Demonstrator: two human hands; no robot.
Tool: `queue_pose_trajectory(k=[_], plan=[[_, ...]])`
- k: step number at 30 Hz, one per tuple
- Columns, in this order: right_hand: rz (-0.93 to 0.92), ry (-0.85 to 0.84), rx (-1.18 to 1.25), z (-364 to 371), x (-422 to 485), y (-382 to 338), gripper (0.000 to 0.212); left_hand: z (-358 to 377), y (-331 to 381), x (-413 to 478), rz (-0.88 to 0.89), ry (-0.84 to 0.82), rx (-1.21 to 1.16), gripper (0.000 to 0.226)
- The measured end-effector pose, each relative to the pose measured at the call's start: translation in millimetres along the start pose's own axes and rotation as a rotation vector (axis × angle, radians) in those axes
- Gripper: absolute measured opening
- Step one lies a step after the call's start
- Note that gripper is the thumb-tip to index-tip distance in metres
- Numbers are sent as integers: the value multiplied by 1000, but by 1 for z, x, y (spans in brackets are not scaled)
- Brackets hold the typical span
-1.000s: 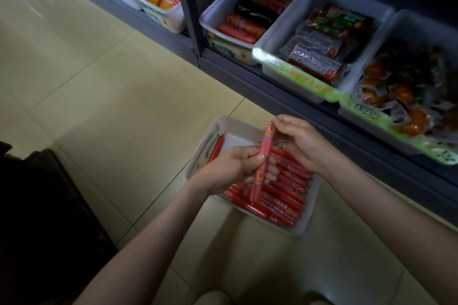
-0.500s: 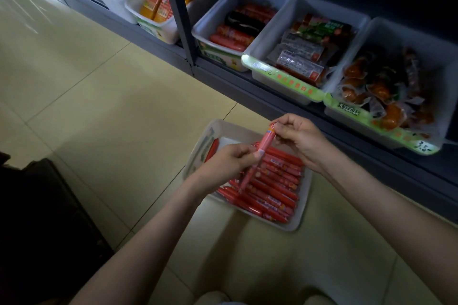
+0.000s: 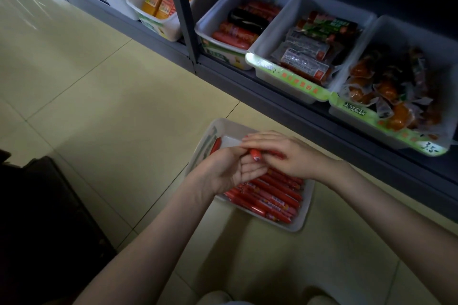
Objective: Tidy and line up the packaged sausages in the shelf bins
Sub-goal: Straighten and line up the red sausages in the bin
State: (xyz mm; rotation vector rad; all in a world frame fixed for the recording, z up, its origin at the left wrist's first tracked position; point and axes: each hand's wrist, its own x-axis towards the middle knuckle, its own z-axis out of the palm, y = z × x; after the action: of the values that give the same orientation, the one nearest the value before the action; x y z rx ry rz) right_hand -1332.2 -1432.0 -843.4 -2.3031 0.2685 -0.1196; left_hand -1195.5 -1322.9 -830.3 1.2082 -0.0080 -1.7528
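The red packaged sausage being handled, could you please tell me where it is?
Head view, lower centre: the red packaged sausage lies between the left hand and right hand, above the white plastic floor bin.

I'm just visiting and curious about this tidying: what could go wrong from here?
The red sausage is only sandwiched between the left hand and right hand; it might slip and land crooked across the neat rows. The white bin sits on the floor right in front of the person, so a bump could jostle everything.
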Motion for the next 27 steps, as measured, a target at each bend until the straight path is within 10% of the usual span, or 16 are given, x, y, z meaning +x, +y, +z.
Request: queue_pose_trajectory(k=[4, 9, 15, 27], plan=[[58, 136, 37, 8, 1, -4, 41, 1, -2, -1, -23, 51, 130, 37], [330, 449, 549, 1, 11, -15, 21, -10, -6, -4, 240, 368, 1071, 51], [386, 478, 975, 3, 21, -15, 20, -8, -11, -1, 415, 41, 825, 9], [459, 393, 1221, 3, 25, 22, 18, -33, -4, 13, 201, -188, 690, 16]])
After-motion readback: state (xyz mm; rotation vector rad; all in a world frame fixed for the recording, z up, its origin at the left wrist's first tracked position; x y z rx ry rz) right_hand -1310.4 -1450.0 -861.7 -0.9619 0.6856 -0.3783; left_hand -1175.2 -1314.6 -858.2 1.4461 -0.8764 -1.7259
